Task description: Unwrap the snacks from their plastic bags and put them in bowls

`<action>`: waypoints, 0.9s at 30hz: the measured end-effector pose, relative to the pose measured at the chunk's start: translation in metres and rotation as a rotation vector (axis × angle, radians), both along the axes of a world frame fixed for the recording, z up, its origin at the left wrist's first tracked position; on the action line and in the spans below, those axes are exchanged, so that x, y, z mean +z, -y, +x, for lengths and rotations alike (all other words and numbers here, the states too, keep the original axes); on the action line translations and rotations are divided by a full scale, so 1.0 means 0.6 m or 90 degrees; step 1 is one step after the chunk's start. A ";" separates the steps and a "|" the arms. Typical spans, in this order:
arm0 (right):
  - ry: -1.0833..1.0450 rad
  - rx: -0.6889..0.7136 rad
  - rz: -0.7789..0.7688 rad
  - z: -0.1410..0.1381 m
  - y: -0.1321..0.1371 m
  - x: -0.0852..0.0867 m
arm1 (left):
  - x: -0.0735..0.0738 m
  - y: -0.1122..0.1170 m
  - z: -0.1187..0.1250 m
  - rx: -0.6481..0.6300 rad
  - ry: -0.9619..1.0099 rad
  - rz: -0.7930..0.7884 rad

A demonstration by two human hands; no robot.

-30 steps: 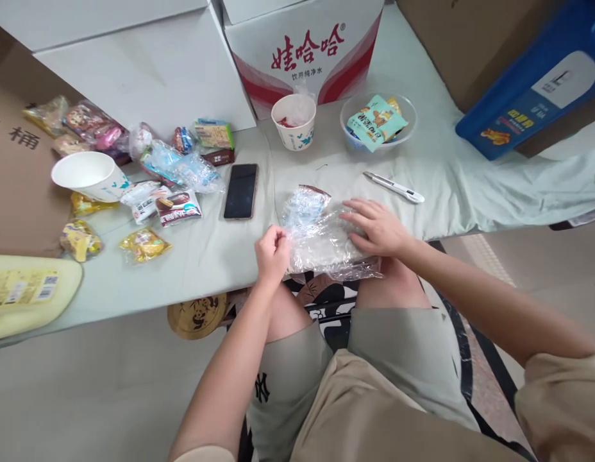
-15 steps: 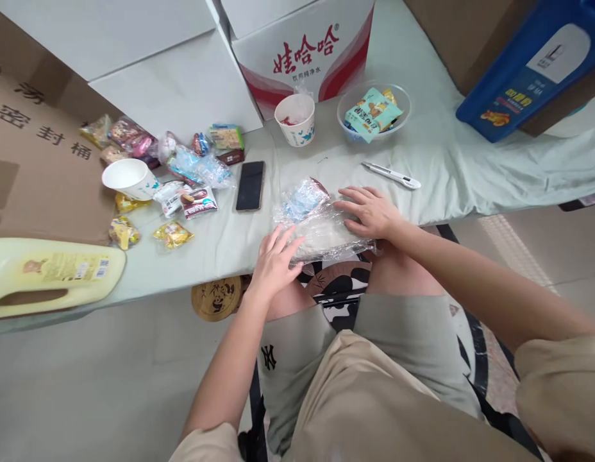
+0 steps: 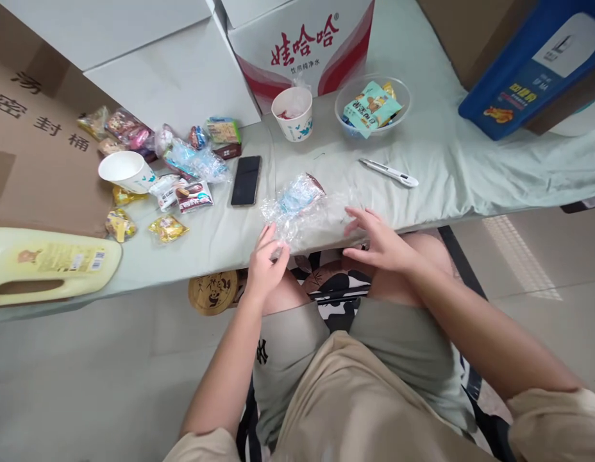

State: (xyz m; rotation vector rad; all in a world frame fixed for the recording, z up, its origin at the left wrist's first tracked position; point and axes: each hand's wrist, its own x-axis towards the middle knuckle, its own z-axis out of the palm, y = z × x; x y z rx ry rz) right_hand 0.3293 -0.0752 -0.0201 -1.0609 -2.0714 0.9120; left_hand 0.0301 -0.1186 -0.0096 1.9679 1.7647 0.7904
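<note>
A crumpled clear plastic bag (image 3: 304, 215) with a blue-printed packet inside lies at the near edge of the green-covered table (image 3: 436, 160). My left hand (image 3: 267, 256) pinches the bag's left corner between thumb and fingers. My right hand (image 3: 379, 240) hovers at the bag's right side with fingers spread, holding nothing; whether it touches the plastic is unclear. Both hands sit just above my knees.
A black phone (image 3: 245, 180) lies left of the bag. Snack packets (image 3: 182, 192) and a paper cup (image 3: 122, 171) spread further left, by a yellow jug (image 3: 47, 263). Behind stand a second cup (image 3: 292, 112), a clear bowl (image 3: 373, 106), a white utility knife (image 3: 388, 172) and boxes (image 3: 302, 45).
The bag has slid left and bunched up. My right hand lifted off its top and drew back to the table edge. My left hand went from flat to pinching the corner.
</note>
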 end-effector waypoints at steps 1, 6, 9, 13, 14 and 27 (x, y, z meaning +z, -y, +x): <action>-0.018 -0.033 -0.030 -0.006 0.005 -0.003 | 0.001 0.000 0.005 -0.017 -0.011 -0.002; -0.119 -0.250 -0.070 -0.005 0.012 -0.020 | 0.005 0.005 -0.001 -0.085 -0.062 -0.033; -0.191 -0.350 -0.058 0.003 0.011 -0.020 | 0.004 0.011 -0.018 -0.090 -0.074 -0.038; -0.221 -0.400 -0.053 -0.004 0.009 -0.014 | -0.003 0.018 -0.030 -0.019 0.026 0.009; -0.231 -0.399 -0.060 -0.008 0.009 -0.014 | -0.006 0.020 -0.030 0.014 0.076 0.021; -0.204 -0.358 -0.089 -0.031 0.003 -0.032 | -0.013 0.018 0.014 0.126 0.226 0.056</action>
